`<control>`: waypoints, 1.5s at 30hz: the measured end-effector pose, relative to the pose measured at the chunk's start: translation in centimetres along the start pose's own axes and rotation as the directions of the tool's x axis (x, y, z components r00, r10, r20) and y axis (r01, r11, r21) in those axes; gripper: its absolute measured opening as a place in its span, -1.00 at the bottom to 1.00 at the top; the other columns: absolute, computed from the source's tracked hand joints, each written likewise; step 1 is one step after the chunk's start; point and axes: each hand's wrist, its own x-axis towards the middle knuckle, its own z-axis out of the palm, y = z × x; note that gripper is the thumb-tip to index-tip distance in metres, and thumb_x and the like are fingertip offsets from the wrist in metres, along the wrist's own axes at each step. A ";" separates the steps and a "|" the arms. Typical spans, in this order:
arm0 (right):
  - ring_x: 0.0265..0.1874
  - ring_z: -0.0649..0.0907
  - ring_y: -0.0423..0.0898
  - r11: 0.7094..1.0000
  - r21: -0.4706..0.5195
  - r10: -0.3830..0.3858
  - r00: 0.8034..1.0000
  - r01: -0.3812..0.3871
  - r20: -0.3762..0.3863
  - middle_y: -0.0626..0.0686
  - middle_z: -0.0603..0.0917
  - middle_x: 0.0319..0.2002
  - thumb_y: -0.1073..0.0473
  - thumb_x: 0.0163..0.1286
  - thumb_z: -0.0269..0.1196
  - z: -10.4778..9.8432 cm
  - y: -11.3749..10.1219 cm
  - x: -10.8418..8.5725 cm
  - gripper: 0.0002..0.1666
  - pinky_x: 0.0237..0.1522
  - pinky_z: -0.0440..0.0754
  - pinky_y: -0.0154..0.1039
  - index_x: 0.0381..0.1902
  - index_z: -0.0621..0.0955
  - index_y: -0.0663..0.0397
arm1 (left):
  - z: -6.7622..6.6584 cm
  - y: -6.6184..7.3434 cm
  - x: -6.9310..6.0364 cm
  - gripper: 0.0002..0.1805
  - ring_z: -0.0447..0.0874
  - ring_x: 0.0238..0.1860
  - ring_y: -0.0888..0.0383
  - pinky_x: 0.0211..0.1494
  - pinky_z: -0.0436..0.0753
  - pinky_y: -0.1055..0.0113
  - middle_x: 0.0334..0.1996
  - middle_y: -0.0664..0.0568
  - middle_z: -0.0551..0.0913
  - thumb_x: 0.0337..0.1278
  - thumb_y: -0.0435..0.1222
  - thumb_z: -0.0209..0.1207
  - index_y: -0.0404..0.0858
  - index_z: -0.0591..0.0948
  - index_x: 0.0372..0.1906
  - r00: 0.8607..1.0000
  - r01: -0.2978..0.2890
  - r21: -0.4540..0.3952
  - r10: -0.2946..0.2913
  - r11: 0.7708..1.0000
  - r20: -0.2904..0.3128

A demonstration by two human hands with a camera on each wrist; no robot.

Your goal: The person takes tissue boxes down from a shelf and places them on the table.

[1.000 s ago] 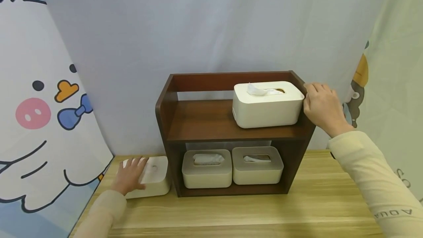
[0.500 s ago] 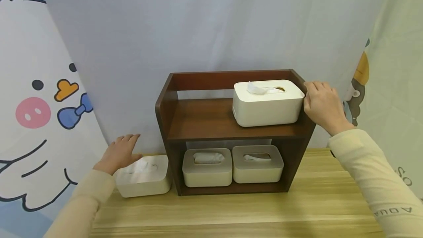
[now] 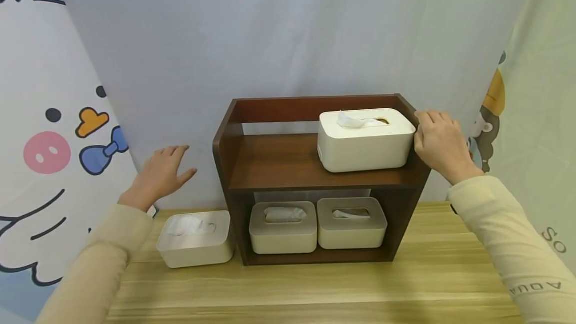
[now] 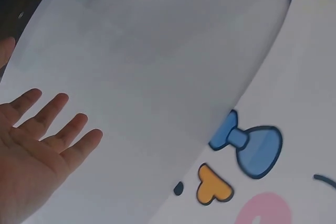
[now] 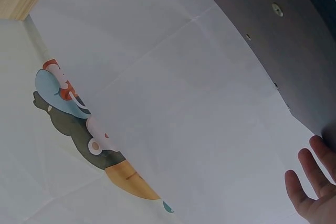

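My left hand (image 3: 157, 174) hovers in the air with spread fingers, above a white tissue box (image 3: 195, 254) on the table left of the shelf. The left wrist view shows the hand's fingers (image 4: 58, 119) holding nothing. On the right, my right hand (image 3: 441, 146) grips the upper edge of the side panel of a dark brown two-tier shelf (image 3: 276, 164). Close to that hand, another white tissue box (image 3: 364, 154) stands at the right end of the top tier. In the right wrist view, fingers (image 5: 310, 174) meet the panel (image 5: 262, 19); the thumb is hidden there.
Two more tissue boxes, a left one (image 3: 283, 239) and a right one (image 3: 352, 231), sit side by side in the lower tier. The shelf stands on a wood-grain table (image 3: 315, 294). A pale cloth (image 3: 288, 29) hangs behind, with printed cartoon cloths at both sides.
My left hand has lifted off the left tissue box and moved up and slightly left, its fingers spread. The right hand stays on the shelf panel; the boxes have not moved.
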 end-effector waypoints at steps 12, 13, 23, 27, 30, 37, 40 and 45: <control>-0.12 0.47 0.31 1.000 0.006 -0.002 1.000 0.002 -0.007 0.38 0.53 -0.10 0.30 0.30 -0.12 0.0 0.0 0.1 -0.61 -0.24 0.38 0.22 -0.01 0.47 0.39 | -6.1 2.4 3.6 -0.38 0.29 0.13 -0.37 0.18 0.29 -0.17 0.14 -0.44 0.35 0.23 -0.16 0.03 -0.47 0.24 0.25 0.996 0.006 0.021 -0.004 1.000 -0.093; -0.12 0.47 0.31 1.000 0.007 -0.003 1.000 0.003 -0.007 0.38 0.53 -0.10 0.30 0.30 -0.12 0.0 0.0 0.0 -0.61 -0.24 0.38 0.22 -0.01 0.47 0.39 | -6.5 2.7 3.9 -0.39 0.28 0.14 -0.37 0.19 0.27 -0.17 0.15 -0.43 0.34 0.24 -0.15 0.01 -0.47 0.23 0.26 0.996 0.005 0.015 -0.004 1.000 -0.091; -0.10 0.46 0.32 1.000 0.008 -0.002 1.000 0.002 -0.004 0.38 0.53 -0.09 0.29 0.31 -0.12 -0.1 -0.1 0.1 -0.61 -0.21 0.37 0.24 0.00 0.47 0.39 | -8.9 5.8 5.5 -0.35 0.18 0.25 -0.31 0.28 0.19 -0.13 0.26 -0.36 0.25 0.31 -0.07 -0.09 -0.37 0.13 0.35 0.999 -0.004 -0.001 0.004 1.000 -0.046; -0.10 0.46 0.31 1.000 0.006 -0.005 1.000 0.005 -0.009 0.37 0.53 -0.09 0.30 0.30 -0.11 0.0 -0.1 0.0 -0.61 -0.22 0.37 0.23 0.00 0.47 0.39 | -9.2 7.0 5.9 -0.33 0.17 0.27 -0.28 0.27 0.22 -0.14 0.28 -0.31 0.25 0.30 -0.02 -0.09 -0.32 0.13 0.36 0.999 -0.017 0.009 0.018 1.000 -0.038; -0.11 0.47 0.31 1.000 0.007 -0.010 1.000 0.010 -0.016 0.37 0.54 -0.09 0.30 0.30 -0.10 0.0 -0.1 0.0 -0.62 -0.22 0.38 0.22 0.00 0.47 0.38 | -9.2 7.8 6.3 -0.32 0.17 0.28 -0.27 0.26 0.24 -0.13 0.28 -0.28 0.26 0.28 0.01 -0.08 -0.30 0.14 0.36 0.999 -0.023 0.008 0.023 1.000 -0.034; -0.11 0.47 0.31 1.000 0.009 -0.011 1.000 0.011 -0.019 0.37 0.54 -0.10 0.30 0.30 -0.11 0.0 -0.1 0.0 -0.61 -0.23 0.38 0.22 0.00 0.48 0.38 | -8.9 10.1 7.5 -0.26 0.15 0.30 -0.22 0.26 0.25 -0.11 0.30 -0.21 0.25 0.23 0.12 -0.09 -0.24 0.16 0.36 0.999 -0.049 0.010 0.050 0.999 -0.015; -0.11 0.47 0.31 1.000 0.011 -0.013 1.000 0.013 -0.021 0.37 0.54 -0.10 0.30 0.30 -0.11 -0.1 -0.1 0.0 -0.61 -0.23 0.38 0.22 0.00 0.48 0.38 | -8.5 11.2 7.9 -0.24 0.16 0.30 -0.20 0.26 0.26 -0.11 0.30 -0.19 0.26 0.20 0.16 -0.08 -0.22 0.17 0.36 0.998 -0.069 0.008 0.069 0.998 -0.014; -0.12 0.47 0.31 1.000 0.015 -0.017 0.999 0.018 -0.028 0.37 0.54 -0.11 0.31 0.30 -0.11 0.0 -0.1 0.0 -0.61 -0.23 0.38 0.22 -0.01 0.48 0.38 | -7.7 13.2 8.5 -0.20 0.16 0.31 -0.16 0.26 0.27 -0.09 0.31 -0.14 0.26 0.15 0.21 -0.07 -0.19 0.18 0.36 0.995 -0.098 -0.012 0.098 0.995 -0.015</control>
